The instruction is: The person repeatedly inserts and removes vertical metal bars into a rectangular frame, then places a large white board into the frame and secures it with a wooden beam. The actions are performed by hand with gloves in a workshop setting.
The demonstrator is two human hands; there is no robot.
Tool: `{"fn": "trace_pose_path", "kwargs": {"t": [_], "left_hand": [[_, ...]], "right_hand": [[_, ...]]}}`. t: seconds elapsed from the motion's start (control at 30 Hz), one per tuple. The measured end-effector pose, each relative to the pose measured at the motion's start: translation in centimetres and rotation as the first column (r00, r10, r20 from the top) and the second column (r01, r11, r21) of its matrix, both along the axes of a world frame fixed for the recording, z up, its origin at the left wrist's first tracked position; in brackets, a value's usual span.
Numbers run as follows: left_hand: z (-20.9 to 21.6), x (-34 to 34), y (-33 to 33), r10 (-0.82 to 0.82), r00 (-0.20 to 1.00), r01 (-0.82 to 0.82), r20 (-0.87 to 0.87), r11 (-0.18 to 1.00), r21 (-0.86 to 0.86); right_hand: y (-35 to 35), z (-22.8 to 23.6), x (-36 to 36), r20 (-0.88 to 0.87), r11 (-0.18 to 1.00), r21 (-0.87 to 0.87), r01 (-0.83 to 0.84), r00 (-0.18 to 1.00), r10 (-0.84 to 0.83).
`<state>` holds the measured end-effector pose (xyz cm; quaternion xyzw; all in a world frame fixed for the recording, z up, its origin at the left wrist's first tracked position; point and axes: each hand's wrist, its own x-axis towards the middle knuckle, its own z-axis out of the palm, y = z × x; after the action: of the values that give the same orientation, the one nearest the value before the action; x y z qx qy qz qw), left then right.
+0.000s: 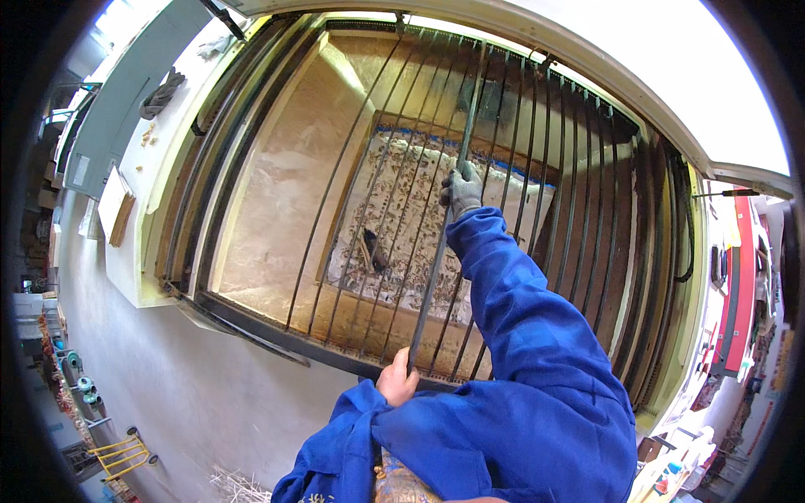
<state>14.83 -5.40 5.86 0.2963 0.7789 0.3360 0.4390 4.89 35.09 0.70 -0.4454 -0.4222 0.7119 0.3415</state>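
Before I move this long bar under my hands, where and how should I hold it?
Probably grip the bar two-handed from above: right hand around its shaft farther away, left hand at the near end. It's long, slim and straight, so spread hands should steady it, and its upper side lies exposed.

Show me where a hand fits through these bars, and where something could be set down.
A hand likely fits best between the left side of the frame and the leftmost bar. The floor is bare between the frame and the yellow cart. Crowded: right of the right hand, where bars stand close, and the ledge, with its dark bundle.
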Motion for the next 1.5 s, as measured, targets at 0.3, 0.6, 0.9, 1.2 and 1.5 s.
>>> {"fn": "trace_pose_path", "kwargs": {"t": [0.3, 0.6, 0.9, 1.2, 1.5], "left_hand": [[-0.8, 0.2, -0.4, 0.026, 0.999, -0.027, 0.025, 0.999, 0.04], [-1.0, -0.2, -0.6, 0.016, 0.995, -0.02, 0.097, 0.999, 0.041], [-3.6, 0.0, -1.1, 0.043, 0.978, -0.097, 0.203, 0.959, 0.267], [-7.4, -0.5, -1.9, 0.134, 0.952, -0.213, 0.275, 0.936, 0.28], [-4.6, -1.3, -0.7, 0.126, 0.992, -0.125, 0.001, 0.984, 0.13]], "right_hand": [[-0.4, -0.4, -0.2, 0.073, 0.998, 0.058, -0.028, 0.997, 0.024], [0.4, -2.6, -0.1, 0.15, 0.995, 0.086, -0.057, 0.988, 0.044], [-0.5, -1.3, -1.2, 0.706, 0.864, 0.421, -0.276, 0.698, -0.121], [-1.6, -1.6, -3.8, 0.824, 0.818, 0.37, -0.44, 0.562, -0.071], [-16.9, 1.6, 10.2, 0.503, 0.868, 0.181, -0.462, 0.802, 0.322]]}}
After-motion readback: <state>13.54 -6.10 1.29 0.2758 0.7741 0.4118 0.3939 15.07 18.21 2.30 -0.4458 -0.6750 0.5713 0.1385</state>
